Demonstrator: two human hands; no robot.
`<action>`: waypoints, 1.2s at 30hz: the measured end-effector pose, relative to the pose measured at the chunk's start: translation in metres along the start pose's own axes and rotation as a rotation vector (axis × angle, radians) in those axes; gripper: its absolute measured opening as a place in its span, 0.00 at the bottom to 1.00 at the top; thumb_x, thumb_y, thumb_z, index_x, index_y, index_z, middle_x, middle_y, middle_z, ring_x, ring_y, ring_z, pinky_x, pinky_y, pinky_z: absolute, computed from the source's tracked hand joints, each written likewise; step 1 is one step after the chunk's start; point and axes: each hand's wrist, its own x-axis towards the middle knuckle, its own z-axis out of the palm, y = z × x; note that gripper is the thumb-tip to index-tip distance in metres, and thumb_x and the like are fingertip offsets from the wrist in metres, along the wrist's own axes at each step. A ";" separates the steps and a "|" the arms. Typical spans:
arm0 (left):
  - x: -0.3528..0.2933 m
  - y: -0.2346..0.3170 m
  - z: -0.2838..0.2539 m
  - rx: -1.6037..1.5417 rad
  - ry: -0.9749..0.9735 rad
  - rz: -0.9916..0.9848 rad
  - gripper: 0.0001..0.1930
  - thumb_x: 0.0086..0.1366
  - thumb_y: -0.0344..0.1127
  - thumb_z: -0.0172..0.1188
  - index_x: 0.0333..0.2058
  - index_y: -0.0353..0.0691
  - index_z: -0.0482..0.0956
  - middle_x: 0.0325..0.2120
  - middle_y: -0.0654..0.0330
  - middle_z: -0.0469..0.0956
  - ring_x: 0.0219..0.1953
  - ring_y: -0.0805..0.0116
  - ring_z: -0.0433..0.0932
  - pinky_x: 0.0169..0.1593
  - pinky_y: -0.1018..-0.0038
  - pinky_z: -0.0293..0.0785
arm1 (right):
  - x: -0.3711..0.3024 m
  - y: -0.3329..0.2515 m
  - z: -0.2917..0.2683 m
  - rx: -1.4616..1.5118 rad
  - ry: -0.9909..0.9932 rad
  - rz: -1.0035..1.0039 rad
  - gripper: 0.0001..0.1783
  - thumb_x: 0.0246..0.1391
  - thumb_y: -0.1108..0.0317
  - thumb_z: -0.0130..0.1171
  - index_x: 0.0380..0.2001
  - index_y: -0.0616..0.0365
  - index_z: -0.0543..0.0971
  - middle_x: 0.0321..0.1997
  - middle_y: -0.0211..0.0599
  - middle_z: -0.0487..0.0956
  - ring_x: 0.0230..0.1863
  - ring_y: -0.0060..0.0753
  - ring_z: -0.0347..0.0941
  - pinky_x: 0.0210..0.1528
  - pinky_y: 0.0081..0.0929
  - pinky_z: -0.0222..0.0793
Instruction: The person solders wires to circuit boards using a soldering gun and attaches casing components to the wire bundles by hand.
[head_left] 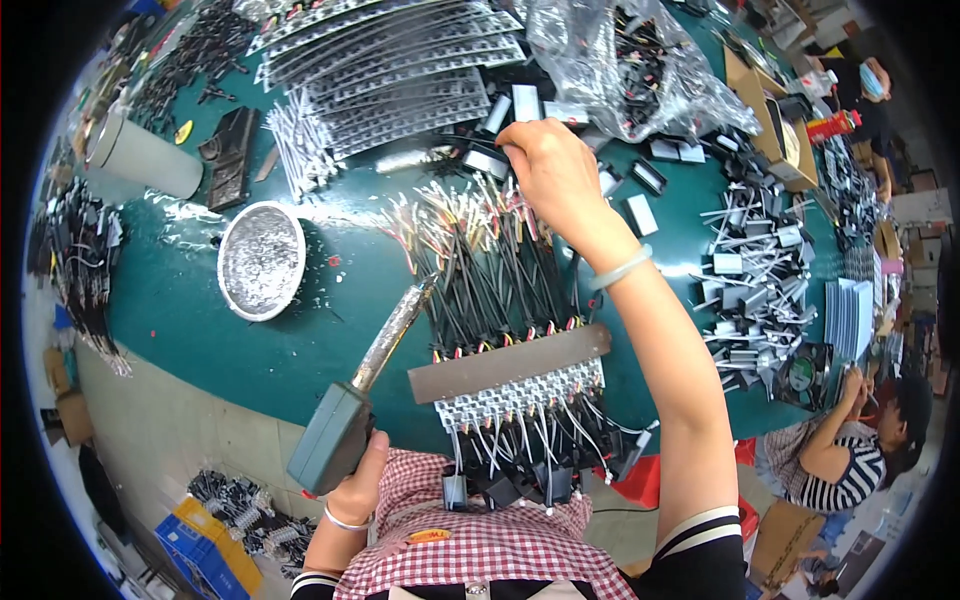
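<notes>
My left hand (358, 485) grips a soldering iron (335, 437) by its dark green, boxy body. The iron's long metal barrel points up and away, its tip beside the bundle of black cables. My right hand (552, 165) reaches over the far ends of the cables (490, 270), its fingers bent down and together at some small black-and-white cases (486, 161). What those fingers hold, if anything, is hidden. The cables have bare coloured wire ends on the far side. Across their near ends lies a brown bar (510, 362), with a row of small circuit boards (520, 393) in front of it.
A white bowl (262, 262) with silvery contents stands left of the cables. Stacked board strips (390, 90) and a clear plastic bag (640, 70) lie at the back. Cased parts with white leads (755, 290) fill the right. Another person (850, 450) sits at far right.
</notes>
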 end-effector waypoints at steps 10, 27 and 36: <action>0.007 0.002 -0.018 -0.056 -0.084 -0.171 0.21 0.60 0.23 0.65 0.53 0.30 0.77 0.48 0.53 0.80 0.47 0.65 0.80 0.52 0.70 0.76 | 0.008 -0.007 0.005 0.195 -0.101 0.260 0.09 0.45 0.73 0.68 0.33 0.61 0.82 0.33 0.44 0.81 0.39 0.49 0.79 0.44 0.42 0.74; 0.045 0.051 0.042 -0.591 -0.374 -0.264 0.23 0.59 0.23 0.69 0.54 0.29 0.74 0.40 0.55 0.82 0.37 0.70 0.82 0.44 0.74 0.80 | -0.204 -0.154 -0.120 1.115 -0.165 0.783 0.09 0.52 0.83 0.66 0.38 0.71 0.82 0.40 0.38 0.78 0.39 0.24 0.73 0.42 0.20 0.69; 0.015 0.049 0.037 -0.558 -0.430 -0.308 0.21 0.60 0.20 0.67 0.53 0.30 0.76 0.38 0.58 0.82 0.37 0.74 0.80 0.41 0.76 0.79 | -0.233 -0.170 -0.134 0.991 -0.310 0.673 0.14 0.50 0.77 0.69 0.41 0.65 0.82 0.44 0.43 0.79 0.42 0.34 0.76 0.47 0.27 0.71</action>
